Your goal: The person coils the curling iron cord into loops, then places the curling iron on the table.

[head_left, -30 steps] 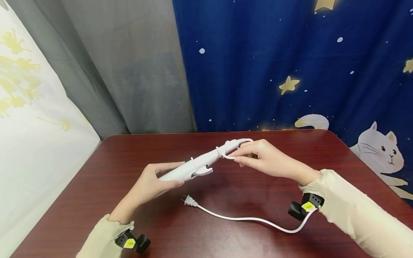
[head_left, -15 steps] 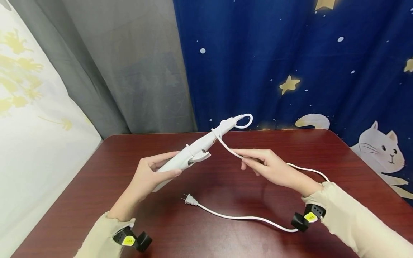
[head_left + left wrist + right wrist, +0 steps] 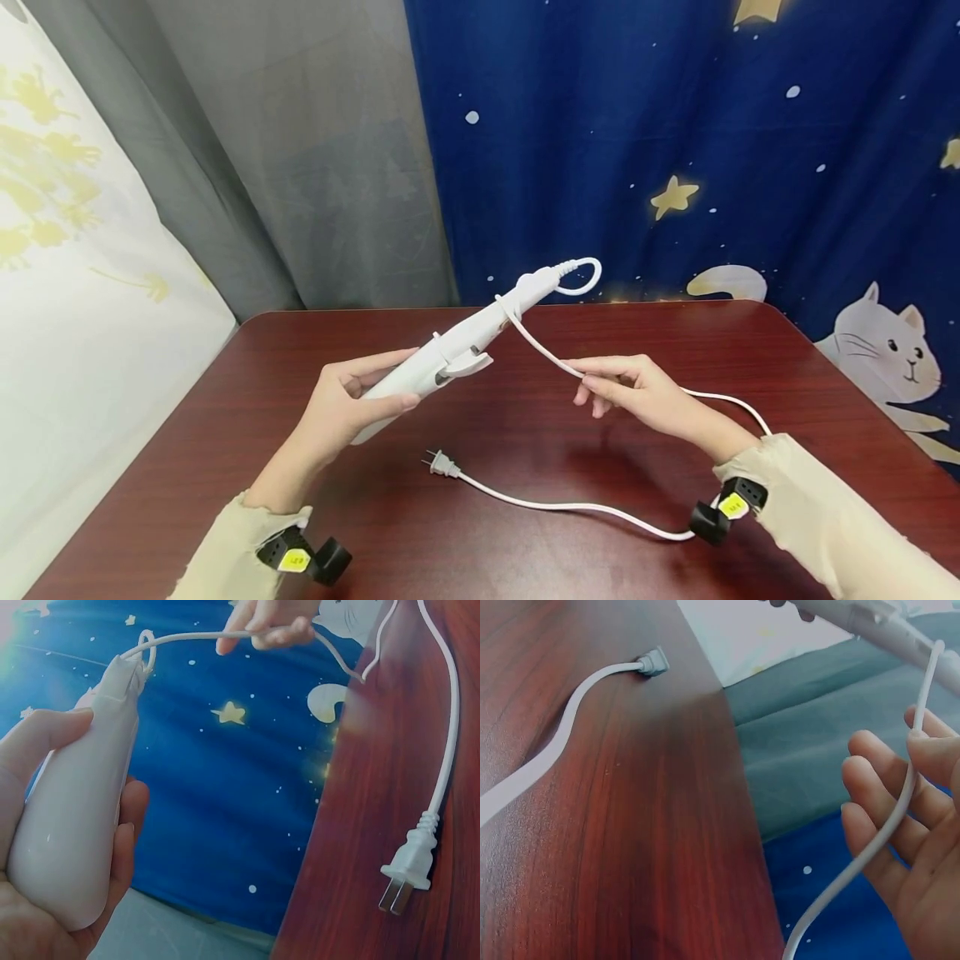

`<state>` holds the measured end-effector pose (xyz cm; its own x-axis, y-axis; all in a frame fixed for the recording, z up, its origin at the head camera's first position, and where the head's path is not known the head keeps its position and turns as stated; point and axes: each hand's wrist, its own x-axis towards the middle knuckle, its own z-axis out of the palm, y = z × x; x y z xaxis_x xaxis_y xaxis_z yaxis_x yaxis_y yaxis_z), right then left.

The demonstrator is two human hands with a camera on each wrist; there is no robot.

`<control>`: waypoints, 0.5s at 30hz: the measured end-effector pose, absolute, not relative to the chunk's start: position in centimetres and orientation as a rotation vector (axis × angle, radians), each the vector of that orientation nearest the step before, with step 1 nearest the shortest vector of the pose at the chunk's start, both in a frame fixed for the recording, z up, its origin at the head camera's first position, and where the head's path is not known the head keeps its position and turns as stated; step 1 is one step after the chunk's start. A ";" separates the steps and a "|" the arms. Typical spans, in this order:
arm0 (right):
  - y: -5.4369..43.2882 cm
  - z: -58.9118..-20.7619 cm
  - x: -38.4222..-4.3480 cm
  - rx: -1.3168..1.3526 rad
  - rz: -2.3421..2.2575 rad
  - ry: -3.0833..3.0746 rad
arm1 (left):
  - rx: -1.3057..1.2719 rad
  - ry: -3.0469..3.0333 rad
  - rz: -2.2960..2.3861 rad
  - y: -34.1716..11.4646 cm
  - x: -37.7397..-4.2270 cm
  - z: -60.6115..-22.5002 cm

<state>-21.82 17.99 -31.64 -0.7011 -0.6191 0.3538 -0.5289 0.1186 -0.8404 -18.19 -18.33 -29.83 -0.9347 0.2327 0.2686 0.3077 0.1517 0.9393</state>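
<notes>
My left hand [image 3: 337, 412] grips the wide end of a white curling iron [image 3: 461, 342], which is held above the table, tilted with its cord end up to the right. A small lever [image 3: 467, 363] sticks out from its underside. The white cord [image 3: 542, 350] loops out of the raised end and wraps round the body. My right hand [image 3: 641, 390] pinches this cord between thumb and fingers, to the right of the iron. In the right wrist view, the cord [image 3: 870, 851] runs across the palm, the other fingers loosely bent.
A two-pin plug [image 3: 443, 465] lies on the dark red wooden table [image 3: 375, 533] in front of the hands, its cord trailing right beneath the right wrist. Behind the table hang a grey curtain [image 3: 345, 167] and a blue starry one [image 3: 555, 167].
The right hand has moved right and slightly down, drawing the cord away from the iron's end. The iron's cord end has risen and the loop there has opened out.
</notes>
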 end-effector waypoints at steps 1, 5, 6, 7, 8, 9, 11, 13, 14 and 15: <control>18.0 -31.8 -22.0 -1.171 -1.658 2.266 | -0.562 -2.337 -1.941 -18.2 -18.2 -29.8; 18.0 -32.5 -23.1 -1.157 -1.614 2.226 | -0.634 -2.341 -1.965 -18.0 -18.1 -29.9; 18.0 -32.7 -23.4 -1.157 -1.604 2.219 | -0.657 -2.343 -1.971 -18.0 -18.0 -29.9; 18.0 -32.8 -23.6 -1.150 -1.597 2.214 | -0.683 -2.347 -1.968 -18.0 -18.0 -29.9; 17.9 -32.8 -23.9 -1.145 -1.586 2.216 | -0.707 -2.353 -1.964 -17.9 -17.9 -29.9; 18.0 -32.9 -24.2 -1.141 -1.575 2.222 | -0.731 -2.360 -1.959 -17.9 -17.9 -29.9; 18.0 -33.0 -24.8 -1.124 -1.565 2.230 | -0.770 -2.381 -1.939 -17.8 -17.7 -29.9; 17.9 -33.0 -25.2 -1.099 -1.542 2.264 | -0.811 -2.398 -1.914 -17.7 -17.7 -29.9; 17.9 -32.9 -25.4 -1.081 -1.515 2.290 | -0.831 -2.404 -1.908 -17.6 -17.6 -29.9; 17.8 -32.8 -25.6 -1.075 -1.501 2.290 | -0.849 -2.411 -1.899 -17.6 -17.6 -30.0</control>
